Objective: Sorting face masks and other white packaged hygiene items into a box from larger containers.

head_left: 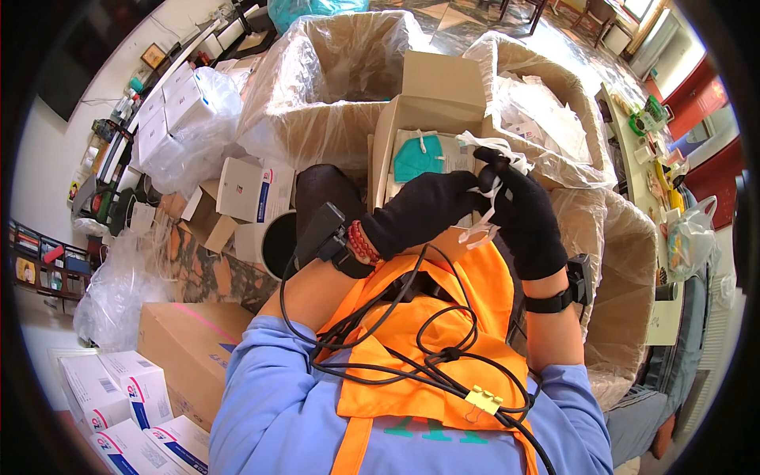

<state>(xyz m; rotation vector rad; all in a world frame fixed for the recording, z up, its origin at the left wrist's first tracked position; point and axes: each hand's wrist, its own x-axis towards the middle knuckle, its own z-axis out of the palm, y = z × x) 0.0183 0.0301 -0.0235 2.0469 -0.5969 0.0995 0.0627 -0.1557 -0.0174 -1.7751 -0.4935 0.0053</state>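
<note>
Thin white straps (480, 229) run between my two black-gloved hands, in front of my chest. With its fingers drawn together, my left hand (423, 210) pinches the straps from the left. My right hand (522, 218) is closed on them from the right, and more loops of strap stick out above its fingers. What the straps are attached to, if anything, is hidden by the gloves. Just beyond my hands stands an open cardboard box (443, 75) with its flap up. Inside it lies a teal face mask (417, 158) on clear packets.
Large cartons lined with clear plastic, one at the far left (273, 119) and one at the far right (586, 162), surround the box. Small white cartons (119, 388) are stacked at lower left beside a brown carton (186, 332). Black cables (380, 372) lie across my orange apron (475, 317).
</note>
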